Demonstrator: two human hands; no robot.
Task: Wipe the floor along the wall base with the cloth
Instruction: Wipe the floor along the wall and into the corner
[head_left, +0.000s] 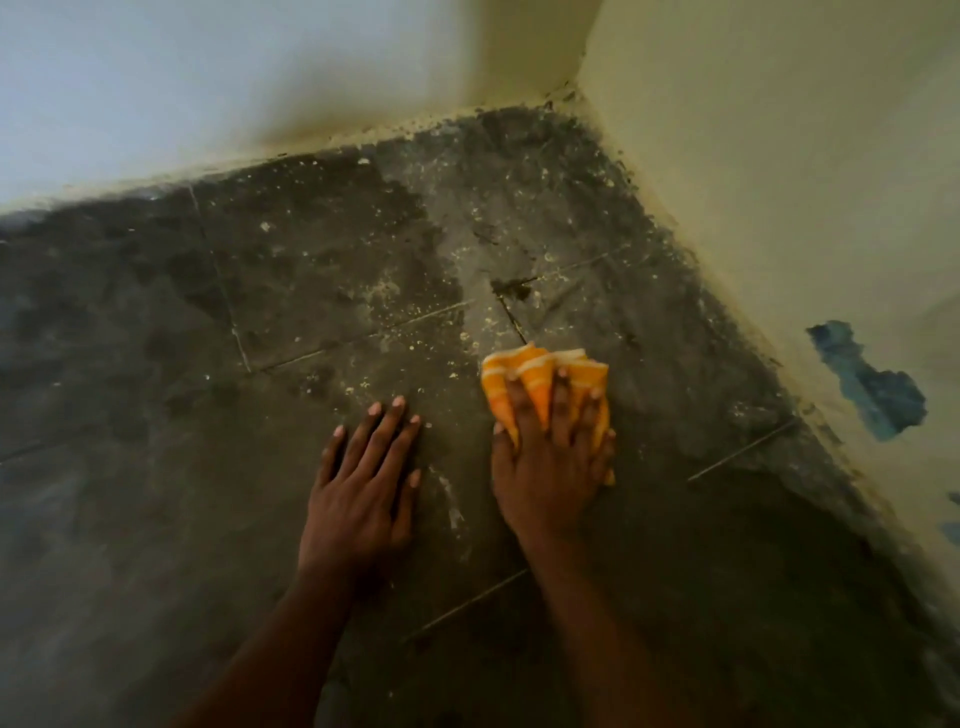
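Note:
An orange cloth with white stripes (537, 371) lies bunched on the dark tiled floor (311, 270). My right hand (550, 457) presses flat on top of it, fingers spread over the folds, so most of the cloth is hidden under the palm. My left hand (363, 488) rests flat on the bare floor just to the left, fingers apart and holding nothing. The cloth sits about a hand's length from the right wall base (769, 353) and farther from the back wall base (332, 143).
Two pale walls meet in a corner (574, 91) at the upper right. Pale specks and dust streaks cover the tiles near the corner and along both wall bases. A patch of chipped paint showing blue (878, 387) marks the right wall.

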